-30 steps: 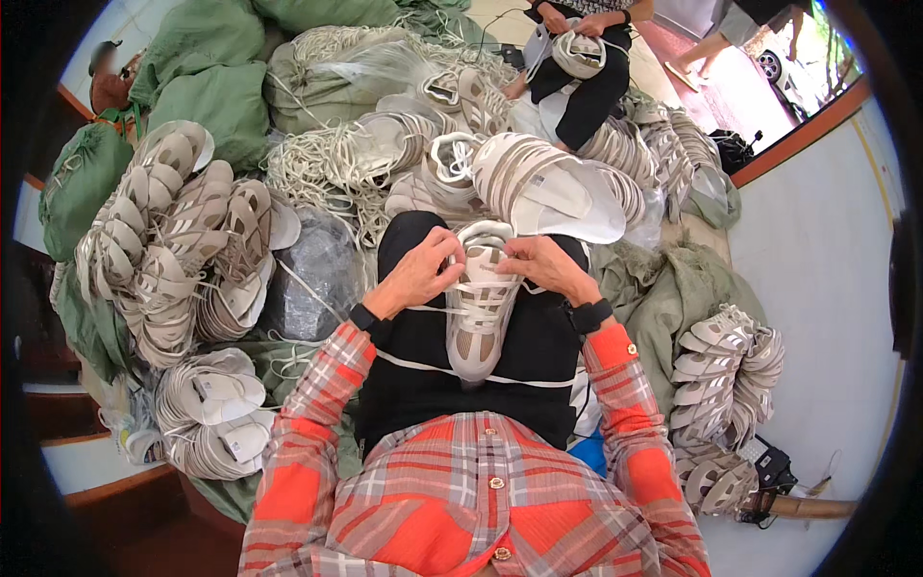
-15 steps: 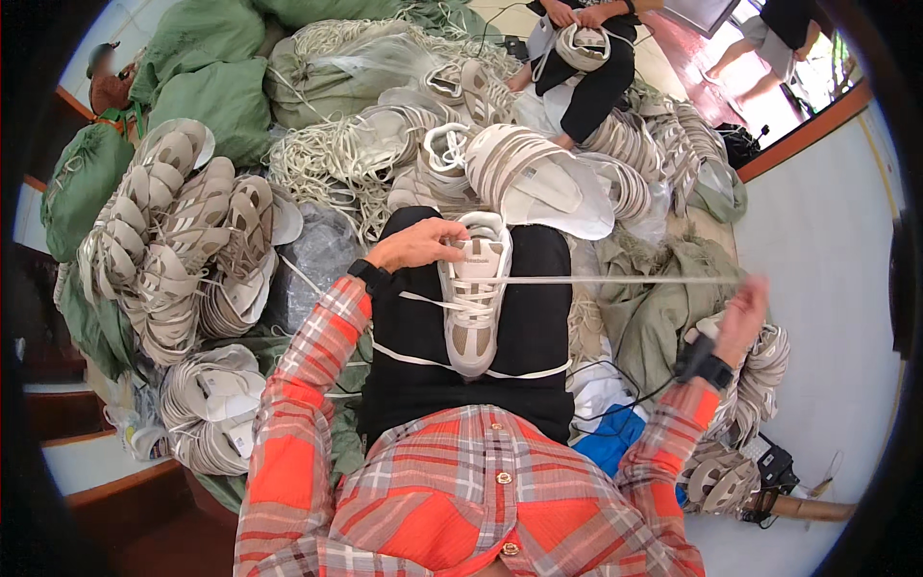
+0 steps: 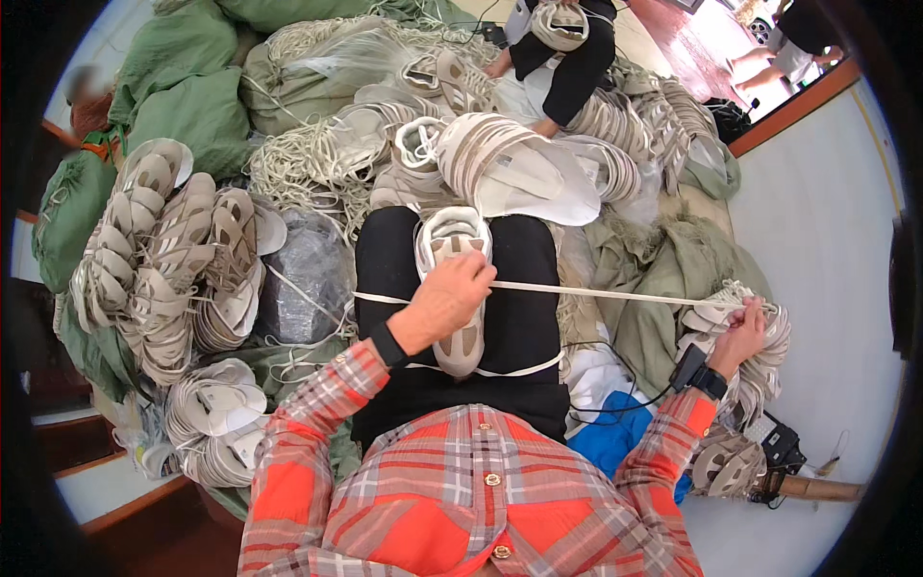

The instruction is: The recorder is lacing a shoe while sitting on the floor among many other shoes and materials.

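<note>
A beige-and-white sneaker point(image 3: 460, 350), its rounded toe toward the person, lies across smooth black trousers point(image 3: 524, 288). The left hand point(image 3: 444, 300) covers its middle, fingers pinched on a flat, woven cream lace point(image 3: 608, 292) drawn taut to the right hand point(image 3: 739, 334), which grips its far part. Around sit ribbed stacks of shoe uppers point(image 3: 173, 264), rumpled green sacks point(image 3: 187, 111), a crinkled plastic-wrapped bundle point(image 3: 308, 284) and tangled laces point(image 3: 293, 163).

From here, I find no legible lettering. The mark point(image 3: 504, 162) on the pale shoe piece point(image 3: 550, 189) is too small.
</note>
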`<state>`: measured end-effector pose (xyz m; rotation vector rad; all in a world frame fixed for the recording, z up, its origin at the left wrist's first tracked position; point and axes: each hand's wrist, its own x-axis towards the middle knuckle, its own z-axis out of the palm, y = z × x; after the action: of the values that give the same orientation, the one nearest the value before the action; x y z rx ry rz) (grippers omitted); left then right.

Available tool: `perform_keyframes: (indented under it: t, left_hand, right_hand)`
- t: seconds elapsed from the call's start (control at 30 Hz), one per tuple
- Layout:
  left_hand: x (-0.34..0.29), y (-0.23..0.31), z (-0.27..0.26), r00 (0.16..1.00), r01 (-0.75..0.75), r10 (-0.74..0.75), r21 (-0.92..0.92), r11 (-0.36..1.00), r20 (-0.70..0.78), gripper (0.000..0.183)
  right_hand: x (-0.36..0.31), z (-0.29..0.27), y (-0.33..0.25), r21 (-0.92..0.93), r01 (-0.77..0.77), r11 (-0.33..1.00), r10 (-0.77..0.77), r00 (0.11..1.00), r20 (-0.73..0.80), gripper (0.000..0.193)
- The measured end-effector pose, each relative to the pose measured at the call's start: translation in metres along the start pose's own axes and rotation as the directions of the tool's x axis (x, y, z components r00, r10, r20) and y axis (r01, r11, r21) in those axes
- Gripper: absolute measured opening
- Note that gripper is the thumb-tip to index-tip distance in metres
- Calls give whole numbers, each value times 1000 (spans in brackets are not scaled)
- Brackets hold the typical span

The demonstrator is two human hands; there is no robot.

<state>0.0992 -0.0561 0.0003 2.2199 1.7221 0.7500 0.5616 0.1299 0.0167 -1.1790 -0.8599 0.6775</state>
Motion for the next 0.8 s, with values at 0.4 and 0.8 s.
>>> perform_keyframes:
  t: [0.4, 0.8]
  left_hand:
    - [-12, 21, 4, 932, 304, -351, -336, 891, -86, 19]
    - [10, 4, 3, 848, 521, -521, -326, 789, 95, 24]
  right_hand:
    - [-259, 198, 11, -267, 571, 777, 11, 411, 912, 9]
    - [-267, 214, 11, -147, 850, 506, -138, 248, 959, 3]
